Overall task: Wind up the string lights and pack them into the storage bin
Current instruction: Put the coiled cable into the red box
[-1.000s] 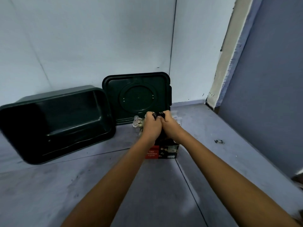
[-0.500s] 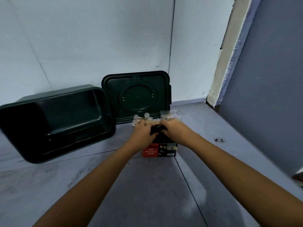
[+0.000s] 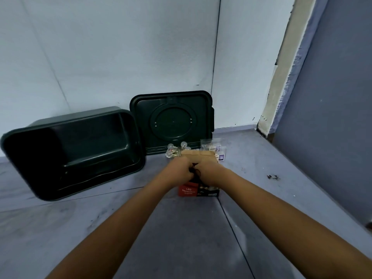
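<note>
While fingers curled over the red LED box (image 3: 198, 191), the left hand (image 3: 180, 172) & right hand (image 3: 209, 171) pinched a dark cord (image 3: 194, 171) between them. The string lights (image 3: 176, 151) lay bunched just far-left of the hands, at the foot of the lid (image 3: 173, 121); couldn't tell their long axis. The storage bin (image 3: 90, 141) lay tipped at left, long axis left-right, opening facing near.

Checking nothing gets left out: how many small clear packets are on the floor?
2. One packet lies by the lid's lower right corner, the other just nearer, beside the cardboard. More may be hidden.
</note>
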`<state>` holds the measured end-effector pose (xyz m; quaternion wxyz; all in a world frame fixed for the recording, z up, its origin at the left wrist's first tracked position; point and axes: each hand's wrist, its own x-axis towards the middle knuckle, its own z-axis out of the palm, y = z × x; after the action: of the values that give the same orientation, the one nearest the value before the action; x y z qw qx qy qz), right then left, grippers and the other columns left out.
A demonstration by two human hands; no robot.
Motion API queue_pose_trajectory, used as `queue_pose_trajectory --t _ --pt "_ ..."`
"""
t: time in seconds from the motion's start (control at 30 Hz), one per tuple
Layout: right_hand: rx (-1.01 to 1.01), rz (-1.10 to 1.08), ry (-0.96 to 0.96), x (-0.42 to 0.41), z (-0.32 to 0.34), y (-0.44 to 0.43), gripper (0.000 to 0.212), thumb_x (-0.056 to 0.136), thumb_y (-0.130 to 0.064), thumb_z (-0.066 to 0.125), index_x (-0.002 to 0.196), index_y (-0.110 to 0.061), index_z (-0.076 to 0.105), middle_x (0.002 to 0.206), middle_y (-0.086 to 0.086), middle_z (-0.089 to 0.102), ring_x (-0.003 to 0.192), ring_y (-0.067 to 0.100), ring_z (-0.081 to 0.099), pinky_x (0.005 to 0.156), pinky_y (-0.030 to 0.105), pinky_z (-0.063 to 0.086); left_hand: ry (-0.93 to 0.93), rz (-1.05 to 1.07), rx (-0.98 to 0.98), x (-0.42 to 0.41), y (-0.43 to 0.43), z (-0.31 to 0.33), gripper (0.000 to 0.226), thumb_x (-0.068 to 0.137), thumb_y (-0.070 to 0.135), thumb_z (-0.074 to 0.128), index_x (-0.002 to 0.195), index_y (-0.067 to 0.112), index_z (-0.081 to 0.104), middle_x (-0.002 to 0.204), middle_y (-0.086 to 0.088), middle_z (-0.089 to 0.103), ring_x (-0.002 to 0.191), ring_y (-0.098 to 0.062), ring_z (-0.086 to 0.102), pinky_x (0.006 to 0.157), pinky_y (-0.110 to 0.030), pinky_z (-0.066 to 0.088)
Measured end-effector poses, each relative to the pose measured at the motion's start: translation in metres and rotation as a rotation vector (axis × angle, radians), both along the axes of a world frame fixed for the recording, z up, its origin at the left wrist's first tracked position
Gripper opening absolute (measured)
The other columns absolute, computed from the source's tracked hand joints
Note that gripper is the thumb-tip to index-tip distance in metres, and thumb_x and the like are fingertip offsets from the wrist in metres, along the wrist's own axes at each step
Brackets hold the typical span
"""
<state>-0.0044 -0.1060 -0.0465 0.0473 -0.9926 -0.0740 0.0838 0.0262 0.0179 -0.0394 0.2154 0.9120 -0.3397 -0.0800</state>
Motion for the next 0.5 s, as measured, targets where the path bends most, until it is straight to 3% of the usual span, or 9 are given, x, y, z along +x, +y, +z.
queue_pose_trajectory --t 0.07,0.13,0.23,0.37,0.43,0.5 --pt "-0.048 0.008 0.034 0.000 0.003 -0.001 0.022 0.093 -0.010 0.047 0.108 -0.003 0.062 0.112 0.013 0.062 0.091 0.018 0.051 0.083 0.030 0.043 -0.005 0.026 0.023 0.006 -0.002 -0.006 0.016 0.082 0.007 0.056 0.085 -0.003 0.068 0.085 -0.017 0.069 0.078 -0.028 0.063 0.067 -0.033 0.051" --pt "-0.005 0.002 0.064 0.004 0.009 -0.009 0.024 0.088 -0.014 0.056 0.110 -0.008 0.062 0.111 0.010 0.063 0.098 0.022 0.058 0.083 0.030 0.048 -0.056 0.016 0.043 0.009 -0.003 -0.008 0.018 0.084 0.009 0.056 0.094 0.001 0.068 0.092 -0.015 0.069 0.086 -0.028 0.064 0.077 -0.038 0.052" --pt "0.153 -0.058 0.152 0.002 0.028 -0.024 0.036 0.085 -0.019 0.063 0.121 -0.021 0.059 0.114 0.006 0.064 0.089 0.019 0.061 0.072 0.027 0.052 -0.128 0.031 0.148 0.008 -0.006 -0.007 0.017 0.086 0.010 0.054 0.099 0.005 0.065 0.097 -0.010 0.067 0.090 -0.026 0.062 0.073 -0.032 0.048" --pt "0.459 -0.184 0.088 -0.010 0.047 -0.032 0.025 0.093 -0.020 0.054 0.116 -0.018 0.064 0.097 0.010 0.068 0.060 0.011 0.064 0.056 0.021 0.056 -0.176 0.058 0.328 0.004 -0.014 -0.008 0.015 0.089 0.014 0.051 0.097 0.008 0.061 0.101 -0.009 0.063 0.092 -0.026 0.061 0.069 -0.032 0.045" --pt "0.407 -0.136 0.064 -0.012 0.044 -0.028 0.023 0.091 -0.026 0.057 0.109 -0.017 0.069 0.091 0.006 0.069 0.060 0.009 0.063 0.056 0.018 0.054 -0.162 0.052 0.325 0.005 -0.016 -0.008 0.017 0.089 0.017 0.051 0.102 0.010 0.061 0.103 -0.007 0.061 0.096 -0.025 0.059 0.074 -0.033 0.045" --pt "0.297 -0.062 0.109 -0.014 0.034 -0.019 0.024 0.089 -0.026 0.060 0.109 -0.016 0.069 0.100 0.006 0.069 0.068 0.010 0.059 0.061 0.017 0.048 -0.107 0.005 0.302 0.009 -0.016 -0.010 0.018 0.089 0.019 0.054 0.102 0.010 0.063 0.101 -0.007 0.063 0.091 -0.023 0.059 0.074 -0.032 0.045"
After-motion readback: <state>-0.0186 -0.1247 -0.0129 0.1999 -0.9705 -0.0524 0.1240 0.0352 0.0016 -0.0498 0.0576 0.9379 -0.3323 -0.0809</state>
